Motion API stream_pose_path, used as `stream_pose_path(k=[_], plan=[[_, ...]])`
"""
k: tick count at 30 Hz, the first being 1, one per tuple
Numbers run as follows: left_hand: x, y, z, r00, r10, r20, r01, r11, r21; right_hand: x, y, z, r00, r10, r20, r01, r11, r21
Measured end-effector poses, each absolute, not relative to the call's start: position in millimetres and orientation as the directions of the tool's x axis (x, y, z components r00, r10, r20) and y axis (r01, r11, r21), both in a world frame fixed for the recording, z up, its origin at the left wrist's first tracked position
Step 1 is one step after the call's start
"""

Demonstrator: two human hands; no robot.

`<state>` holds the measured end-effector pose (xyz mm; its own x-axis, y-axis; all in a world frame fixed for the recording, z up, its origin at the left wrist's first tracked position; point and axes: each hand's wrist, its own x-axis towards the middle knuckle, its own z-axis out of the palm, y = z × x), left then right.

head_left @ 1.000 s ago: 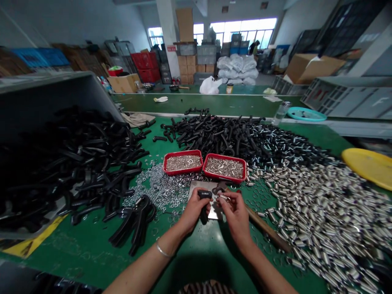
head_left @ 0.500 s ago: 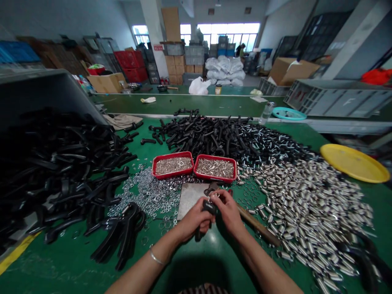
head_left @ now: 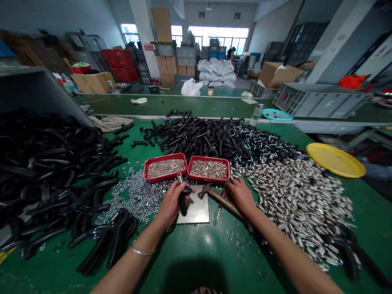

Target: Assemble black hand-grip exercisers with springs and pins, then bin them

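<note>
Handle (head_left: 183,206), spring (head_left: 180,179) at its twelve o'clock: fingers of your left hand (head_left: 170,202) pinch it above the steel plate (head_left: 197,214). At the plate's two o'clock, your right hand (head_left: 241,195) curls its fingers; their grip cannot be told.

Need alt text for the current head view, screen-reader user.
A person's left hand holds a black part and a coil spring by a metal plate; the right hand is near a hammer. Two red trays of metal pieces sit beyond; piled springs lie right.
</note>
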<state>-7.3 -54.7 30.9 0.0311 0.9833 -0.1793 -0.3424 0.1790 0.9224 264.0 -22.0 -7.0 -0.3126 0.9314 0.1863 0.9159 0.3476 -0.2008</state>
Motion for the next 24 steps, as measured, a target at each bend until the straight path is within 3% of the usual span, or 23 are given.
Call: stream_pose_path(k=[2, 5, 7, 9, 12, 14, 16, 19, 21, 24], plan=[[-10.7, -48.2, 28.2, 0.043, 0.981, -0.188, -0.27, 0.193, 0.943, 272.6, -13.8, -9.7, -0.37, 0.916, 0.151, 0.912, 0.39, -0.13], [-10.0, -46.6, 19.8, 0.023, 0.98, -0.197, -0.27, 0.196, 0.943, 275.2, -10.4, -7.8, -0.418, 0.894, 0.158, 0.886, 0.44, -0.145], [-8.1, -46.5, 14.3, -0.036, 0.981, -0.19, -0.277, 0.172, 0.945, 270.7, -14.5, -2.1, -0.394, 0.895, 0.208, 0.861, 0.439, -0.257], [-5.6, -45.1, 11.2, -0.122, 0.98, -0.16, -0.259, 0.125, 0.958, 258.7, -23.4, 6.2, -0.267, 0.93, 0.254, 0.778, 0.363, -0.512], [0.7, -42.3, 11.1, -0.174, 0.983, -0.065, -0.159, 0.038, 0.987, 225.1, -40.2, 18.1, -0.095, 0.99, 0.105, 0.352, 0.132, -0.927], [6.1, -40.7, 11.5, -0.157, 0.987, 0.029, -0.056, -0.038, 0.998, 197.8, -46.9, 20.8, -0.153, 0.987, -0.04, 0.003, -0.04, -0.999], [10.0, -38.8, 10.4, -0.13, 0.987, 0.095, 0.009, -0.094, 0.995, 175.2, -46.6, 16.9, -0.237, 0.966, -0.106, -0.161, -0.147, -0.976], [8.9, -33.3, 6.6, -0.137, 0.989, 0.051, -0.075, -0.062, 0.995, 161.0, -39.0, 2.9, -0.187, 0.976, -0.113, -0.049, -0.124, -0.991], [2.2, -29.1, 4.2, -0.162, 0.983, -0.083, -0.286, 0.034, 0.958, 163.5, -35.1, -6.6, -0.124, 0.988, -0.091, 0.097, -0.079, -0.992], [-14.0, -27.3, 1.7, -0.151, 0.955, -0.254, -0.608, 0.113, 0.786, 174.4, -33.8, -14.3, -0.1, 0.99, -0.099, 0.179, -0.08, -0.98]])
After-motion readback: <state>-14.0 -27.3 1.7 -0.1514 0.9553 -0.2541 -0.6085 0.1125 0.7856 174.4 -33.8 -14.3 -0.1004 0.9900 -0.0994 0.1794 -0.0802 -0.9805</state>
